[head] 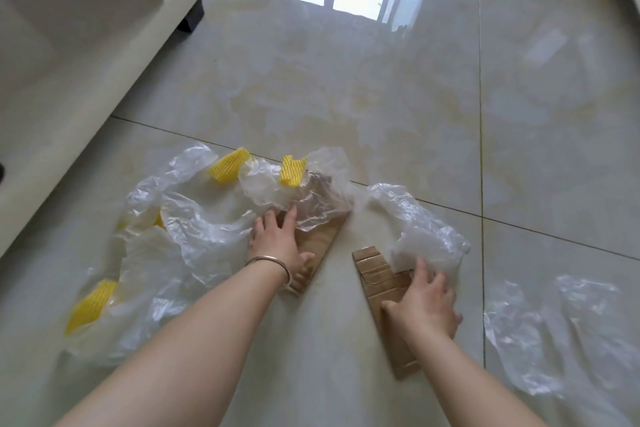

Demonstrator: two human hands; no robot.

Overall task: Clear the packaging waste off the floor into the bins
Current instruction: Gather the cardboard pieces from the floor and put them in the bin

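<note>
We take the tiled floor (381,97) first, glossy and pale, with a cream sofa base (86,87) along its left edge; no bins are in view. Around our left hand (277,239), which we use as the landmark, lies the biggest piece of waste: a spread of crumpled clear plastic (194,229) to its left and beyond it, with yellow foam netting (90,305) tucked in. More clear plastic (554,329) sits well apart to the right.

Under the landmark hand is a cardboard strip (320,239), its long axis slanting away and to the right; our fingers lie flat on it, thumb at the near edge, pressing rather than closed. To the right, our right hand (424,305) rests on a second cardboard strip (377,291), long axis running toward us, fingers loosely spread over it and a plastic bag (426,236).

Each strip is already under its own hand, so we judge the next move is to close each grip and lift.
</note>
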